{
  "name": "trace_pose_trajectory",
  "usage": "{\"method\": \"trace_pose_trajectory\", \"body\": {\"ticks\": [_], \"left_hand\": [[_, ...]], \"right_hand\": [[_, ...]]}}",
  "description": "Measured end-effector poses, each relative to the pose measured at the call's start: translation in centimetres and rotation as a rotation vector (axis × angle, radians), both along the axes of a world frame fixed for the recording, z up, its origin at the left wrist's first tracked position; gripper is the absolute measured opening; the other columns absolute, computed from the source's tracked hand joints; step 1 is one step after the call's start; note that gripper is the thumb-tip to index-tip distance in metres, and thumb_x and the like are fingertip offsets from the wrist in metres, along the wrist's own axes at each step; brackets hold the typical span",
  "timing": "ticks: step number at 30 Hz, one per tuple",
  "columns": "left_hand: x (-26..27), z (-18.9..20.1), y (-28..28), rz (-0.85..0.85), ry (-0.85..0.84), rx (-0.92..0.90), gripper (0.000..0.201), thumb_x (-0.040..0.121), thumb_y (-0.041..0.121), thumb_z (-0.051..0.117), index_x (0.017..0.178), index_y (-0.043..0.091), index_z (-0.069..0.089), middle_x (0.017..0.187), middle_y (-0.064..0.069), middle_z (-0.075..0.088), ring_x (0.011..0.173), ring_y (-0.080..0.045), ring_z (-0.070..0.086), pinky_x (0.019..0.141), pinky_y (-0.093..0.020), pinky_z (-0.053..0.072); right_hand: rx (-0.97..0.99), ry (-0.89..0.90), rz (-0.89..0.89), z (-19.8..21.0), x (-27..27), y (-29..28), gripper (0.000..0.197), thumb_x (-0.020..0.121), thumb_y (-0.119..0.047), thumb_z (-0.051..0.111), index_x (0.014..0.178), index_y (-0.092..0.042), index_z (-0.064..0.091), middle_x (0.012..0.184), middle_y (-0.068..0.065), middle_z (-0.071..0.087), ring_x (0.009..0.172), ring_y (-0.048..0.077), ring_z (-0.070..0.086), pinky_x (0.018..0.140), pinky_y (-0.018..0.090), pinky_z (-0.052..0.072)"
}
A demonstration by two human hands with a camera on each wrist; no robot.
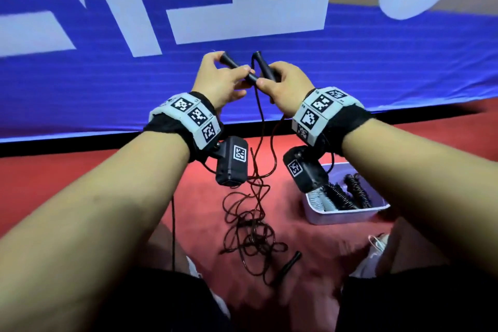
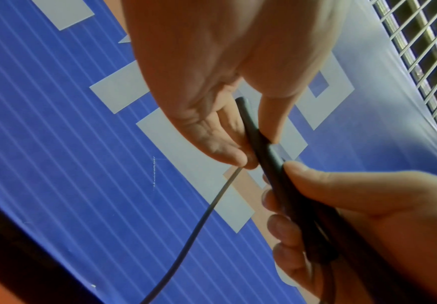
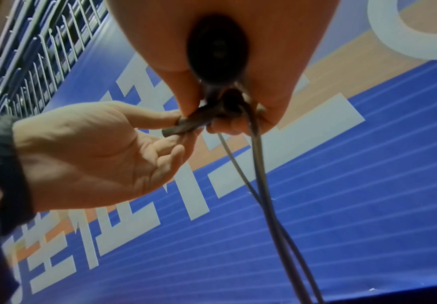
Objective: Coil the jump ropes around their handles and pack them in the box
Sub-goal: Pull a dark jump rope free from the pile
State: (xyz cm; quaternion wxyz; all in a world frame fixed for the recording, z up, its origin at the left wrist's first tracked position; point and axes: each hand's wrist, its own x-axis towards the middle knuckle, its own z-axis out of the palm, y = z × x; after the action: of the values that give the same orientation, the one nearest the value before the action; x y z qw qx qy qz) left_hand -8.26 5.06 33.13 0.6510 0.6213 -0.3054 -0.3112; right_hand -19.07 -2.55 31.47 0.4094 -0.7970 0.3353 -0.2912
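At the centre of the head view we hold two slim black jump-rope handles [image 1: 241,69], their lower ends meeting in a V. Our left hand [image 1: 218,81] pinches one between thumb and fingers; our right hand [image 1: 285,83] curls around the other. The thin dark rope [image 1: 250,224] hangs into a tangle on the red floor [image 1: 80,183]. At lower right sits a pale plastic box [image 1: 347,214] with coiled ropes inside.
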Motion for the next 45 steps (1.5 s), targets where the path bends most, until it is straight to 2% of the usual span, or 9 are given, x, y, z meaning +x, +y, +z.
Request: {"method": "trace_pose_trajectory", "body": {"ticks": [8, 14, 21, 26, 35, 38, 40, 43, 45], "left_hand": [[0.1, -0.3, -2.0, -0.003, -0.133, -0.063, 0.038, 0.095, -0.007, 0.041, 0.123, 0.018, 0.036, 0.077, -0.006, 0.055, 0.067, -0.017, 0.058, 0.060, -0.026, 0.057], [1.4, -5.1, -3.3, -0.017, -0.317, 0.183, 0.052, 0.094, -0.004, 0.036, 0.138, 0.024, 0.031, 0.075, -0.002, 0.046, 0.047, -0.011, 0.051, 0.068, -0.038, 0.053], [1.6, -4.7, -5.1, -0.007, -0.345, 0.243, 0.018, 0.099, 0.011, 0.037, 0.108, 0.026, 0.041, 0.073, 0.001, 0.042, 0.052, -0.013, 0.039, 0.046, -0.022, 0.041], [1.9, -4.5, -4.7, -0.042, -0.382, 0.222, 0.015, 0.101, 0.025, 0.040, 0.087, 0.030, 0.045, 0.066, 0.004, 0.051, 0.050, -0.013, 0.035, 0.048, -0.025, 0.031], [1.5, -2.9, -2.8, -0.114, 0.268, -0.078, 0.017, 0.102, 0.013, 0.034, 0.096, 0.014, 0.050, 0.060, 0.003, 0.050, 0.055, -0.013, 0.042, 0.057, -0.025, 0.036], [1.3, -2.8, -2.3, -0.056, -0.018, 0.047, 0.015, 0.102, 0.022, 0.043, 0.091, 0.021, 0.053, 0.075, 0.009, 0.066, 0.061, -0.005, 0.048, 0.064, -0.024, 0.035], [1.3, -3.2, -2.0, -0.070, -0.127, 0.095, 0.011, 0.100, 0.026, 0.049, 0.092, 0.024, 0.056, 0.078, 0.010, 0.056, 0.053, -0.003, 0.040, 0.054, -0.020, 0.027], [1.1, -3.1, -1.3, -0.122, 0.062, 0.005, 0.011, 0.100, 0.020, 0.051, 0.089, 0.020, 0.053, 0.076, 0.004, 0.039, 0.050, -0.007, 0.034, 0.045, -0.018, 0.029], [1.4, -2.7, -0.8, -0.091, 0.178, -0.041, 0.017, 0.100, 0.016, 0.050, 0.084, 0.017, 0.050, 0.076, 0.001, 0.045, 0.050, -0.009, 0.045, 0.049, -0.019, 0.043]], "right_hand": [[-0.019, 0.010, -0.001, 0.0, 0.0, -1.4, 0.021, 0.091, -0.021, 0.053, 0.110, -0.012, 0.055, 0.078, 0.004, 0.058, 0.065, 0.027, 0.064, 0.058, 0.032, 0.051], [-0.032, 0.289, -0.078, -4.0, -0.6, -4.5, 0.023, 0.092, -0.030, 0.053, 0.110, -0.017, 0.061, 0.083, 0.002, 0.053, 0.074, 0.022, 0.048, 0.065, 0.024, 0.032], [0.125, 0.222, -0.058, -4.2, 1.0, -6.0, 0.019, 0.089, -0.020, 0.052, 0.070, -0.019, 0.052, 0.064, 0.002, 0.052, 0.056, 0.020, 0.047, 0.059, 0.029, 0.037], [0.031, 0.560, 0.049, -5.7, -0.7, -5.9, 0.015, 0.086, -0.012, 0.054, 0.091, -0.008, 0.067, 0.079, 0.010, 0.059, 0.068, 0.024, 0.054, 0.060, 0.027, 0.040], [0.018, 0.787, 0.235, -9.7, -2.3, -2.9, 0.019, 0.087, -0.017, 0.059, 0.099, -0.006, 0.069, 0.076, 0.007, 0.062, 0.072, 0.023, 0.059, 0.071, 0.030, 0.050], [0.118, 0.675, 0.263, -10.3, -1.7, -2.0, 0.039, 0.086, -0.012, 0.063, 0.124, -0.015, 0.056, 0.071, -0.002, 0.056, 0.059, 0.018, 0.053, 0.062, 0.026, 0.044], [0.227, 0.545, 0.312, -10.1, -1.3, -1.3, 0.053, 0.083, -0.009, 0.067, 0.131, -0.024, 0.050, 0.066, -0.004, 0.050, 0.051, 0.015, 0.045, 0.054, 0.024, 0.039], [0.287, 0.491, 0.455, -10.2, -0.9, -0.2, 0.037, 0.081, -0.020, 0.071, 0.116, -0.028, 0.062, 0.072, -0.009, 0.056, 0.059, 0.011, 0.050, 0.059, 0.022, 0.042], [0.182, 0.505, 0.432, -10.5, -0.5, 0.2, 0.004, 0.084, -0.028, 0.068, 0.084, -0.025, 0.071, 0.074, -0.010, 0.062, 0.068, 0.008, 0.055, 0.073, 0.025, 0.045]]}}
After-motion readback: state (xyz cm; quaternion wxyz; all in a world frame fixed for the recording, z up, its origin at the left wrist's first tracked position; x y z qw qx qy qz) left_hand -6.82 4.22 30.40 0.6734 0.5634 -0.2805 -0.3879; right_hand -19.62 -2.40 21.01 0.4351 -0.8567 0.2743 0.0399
